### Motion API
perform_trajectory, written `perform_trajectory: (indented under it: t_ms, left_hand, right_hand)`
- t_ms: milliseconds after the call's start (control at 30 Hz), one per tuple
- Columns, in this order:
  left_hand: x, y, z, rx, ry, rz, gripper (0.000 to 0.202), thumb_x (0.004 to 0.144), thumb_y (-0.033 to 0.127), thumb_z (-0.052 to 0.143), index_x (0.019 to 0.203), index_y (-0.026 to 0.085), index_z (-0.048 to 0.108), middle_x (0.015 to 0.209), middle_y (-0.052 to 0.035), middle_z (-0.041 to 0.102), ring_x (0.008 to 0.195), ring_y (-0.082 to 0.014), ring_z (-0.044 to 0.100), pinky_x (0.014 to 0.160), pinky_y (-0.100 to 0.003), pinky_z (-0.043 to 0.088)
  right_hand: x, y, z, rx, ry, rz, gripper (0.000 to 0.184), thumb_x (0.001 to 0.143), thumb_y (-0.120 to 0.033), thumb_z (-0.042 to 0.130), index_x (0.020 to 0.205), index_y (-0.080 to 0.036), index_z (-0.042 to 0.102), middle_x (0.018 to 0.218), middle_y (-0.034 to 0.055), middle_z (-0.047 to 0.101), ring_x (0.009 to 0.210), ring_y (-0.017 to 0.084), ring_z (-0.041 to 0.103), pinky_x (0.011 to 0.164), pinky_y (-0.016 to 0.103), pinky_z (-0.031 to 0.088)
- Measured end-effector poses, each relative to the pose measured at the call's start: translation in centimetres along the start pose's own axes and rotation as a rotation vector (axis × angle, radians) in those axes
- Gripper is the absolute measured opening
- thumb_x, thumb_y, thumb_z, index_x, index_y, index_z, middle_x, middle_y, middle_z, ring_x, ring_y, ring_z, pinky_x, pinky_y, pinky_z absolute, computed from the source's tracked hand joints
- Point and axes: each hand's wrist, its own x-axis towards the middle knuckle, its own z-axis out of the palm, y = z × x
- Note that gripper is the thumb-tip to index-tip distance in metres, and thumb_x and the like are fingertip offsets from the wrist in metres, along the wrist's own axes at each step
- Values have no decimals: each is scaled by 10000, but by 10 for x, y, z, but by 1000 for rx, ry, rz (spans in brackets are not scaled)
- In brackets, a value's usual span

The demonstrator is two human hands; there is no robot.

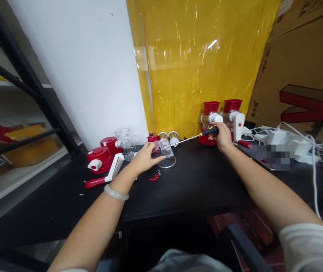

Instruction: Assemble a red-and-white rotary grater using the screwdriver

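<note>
My right hand point(223, 136) grips the black and yellow handle of a screwdriver point(188, 140). Its long metal shaft points left, and the tip reaches the clear plastic housing point(169, 160). Around that housing's left side is my left hand point(147, 158), thumb stretched along its front; part of the housing is hidden behind the fingers. Just below lie small red pieces point(155, 177) and tiny silvery bits. Behind the housing stand two grater drums point(174, 138) and a red part point(152, 138).
Red bases point(99, 159) and a white crank with a red handle point(113, 170) sit at left. Two red-topped rotary graters point(233, 106) stand at back right. White chargers and cables point(300, 145), a phone-like device point(259, 156) and a large cardboard box point(300, 71) are farther right.
</note>
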Motion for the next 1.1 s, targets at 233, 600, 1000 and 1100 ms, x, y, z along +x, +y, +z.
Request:
perform_trajectory:
  t_ms: [233, 600, 1000, 1100]
  left_hand:
    - [0, 0, 0, 12, -2, -3, 499, 851, 617, 629, 1104, 199, 529, 1122, -97, 574, 983, -277, 622, 874, -424, 501]
    - [0, 1, -1, 0, -3, -7, 513, 850, 602, 639, 1134, 189, 534, 1137, -104, 577, 1001, -279, 623, 890, -422, 493]
    - [0, 0, 0, 32, -13, -11, 512, 862, 613, 622, 1123, 182, 531, 1125, -103, 563, 1013, -285, 608, 868, -411, 495]
    - [0, -1, 0, 29, -13, -14, 508, 858, 617, 623, 1111, 187, 527, 1128, -103, 559, 1014, -288, 607, 867, -415, 495]
  right_hand:
    - [-1, 2, 0, -20, 17, -32, 455, 827, -648, 515, 812, -204, 611, 527, -33, 551, 318, 95, 456, 310, 222, 342]
    - [-2, -1, 1, 12, 12, 13, 311, 779, -463, 549, 942, -211, 634, 665, -20, 593, 435, 132, 556, 358, 253, 433]
    - [-4, 0, -1, 60, -46, 24, 357, 779, -529, 507, 949, -230, 604, 747, -3, 636, 543, 149, 635, 372, 225, 443]
    - [-4, -1, -1, 72, -57, 21, 321, 726, -453, 546, 940, -226, 617, 774, -2, 628, 579, 151, 639, 384, 233, 466]
